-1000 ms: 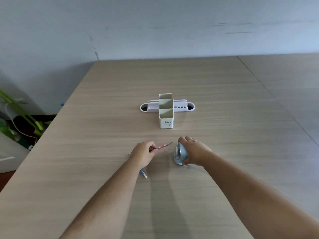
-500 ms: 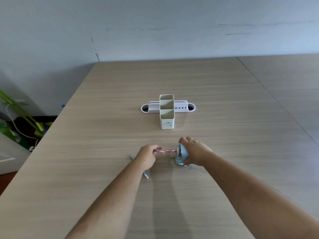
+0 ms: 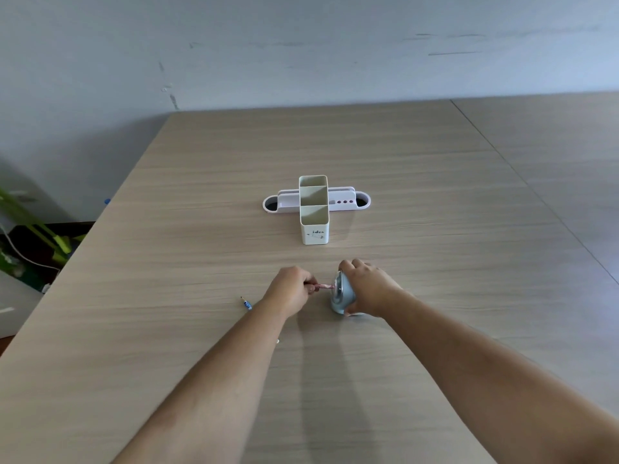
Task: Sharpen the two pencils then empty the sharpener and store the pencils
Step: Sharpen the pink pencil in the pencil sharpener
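- Wood-grain table (image 3: 435, 229): both bare hands near its middle.
- Left hand (image 3: 290, 289) pinched closed on pink striped pencil (image 3: 323, 286), held level, tip end in the face of the pale blue round sharpener (image 3: 341, 293).
- Right hand (image 3: 366, 286) wrapped over the sharpener from its right, clamping it down on the table.
- Blue pencil (image 3: 247, 303) lies flat on the table, mostly hidden under the left wrist; dark tip pokes out left.
- Cream three-compartment pencil holder (image 3: 314, 216) stands upright behind the hands, well apart, with a white oblong tray (image 3: 348, 200) crosswise behind it.

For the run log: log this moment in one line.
left hand: holds pink pencil in sharpener | right hand: steadies sharpener | blue pencil: on table
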`<move>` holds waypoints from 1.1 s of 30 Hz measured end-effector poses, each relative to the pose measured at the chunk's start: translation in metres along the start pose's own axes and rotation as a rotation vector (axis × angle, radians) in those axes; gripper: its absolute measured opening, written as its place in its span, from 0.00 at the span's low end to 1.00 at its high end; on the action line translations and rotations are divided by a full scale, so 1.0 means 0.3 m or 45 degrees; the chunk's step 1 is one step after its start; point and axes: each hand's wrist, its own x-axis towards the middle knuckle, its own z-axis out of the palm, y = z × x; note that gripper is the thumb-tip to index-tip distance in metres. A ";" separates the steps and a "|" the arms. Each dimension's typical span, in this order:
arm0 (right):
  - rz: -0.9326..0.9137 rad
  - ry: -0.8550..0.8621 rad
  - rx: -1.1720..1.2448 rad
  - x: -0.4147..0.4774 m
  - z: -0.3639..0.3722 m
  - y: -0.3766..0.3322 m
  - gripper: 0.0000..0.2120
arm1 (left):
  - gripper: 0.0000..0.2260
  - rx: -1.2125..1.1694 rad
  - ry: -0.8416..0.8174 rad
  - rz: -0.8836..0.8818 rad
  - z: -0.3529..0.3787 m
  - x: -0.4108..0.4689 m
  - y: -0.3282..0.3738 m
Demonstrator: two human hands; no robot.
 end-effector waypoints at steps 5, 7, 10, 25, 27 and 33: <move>-0.005 -0.018 0.050 0.005 0.008 0.005 0.43 | 0.08 0.020 -0.037 0.026 0.000 -0.002 -0.006; -0.010 -0.083 0.102 0.003 -0.017 0.016 0.50 | 0.14 0.148 -0.104 0.062 -0.006 0.003 0.014; 0.146 -0.015 0.451 -0.009 -0.093 0.088 0.42 | 0.43 0.466 -0.274 0.091 -0.023 0.020 0.076; 0.216 -0.105 0.392 -0.133 0.111 0.220 0.10 | 0.25 0.753 -0.040 0.197 0.155 0.050 0.303; 0.120 -0.191 0.305 -0.165 0.064 0.225 0.09 | 0.25 0.763 -0.043 0.198 0.154 0.049 0.307; 0.006 -0.030 0.197 -0.062 -0.152 0.255 0.10 | 0.25 0.780 -0.041 0.304 0.148 0.047 0.296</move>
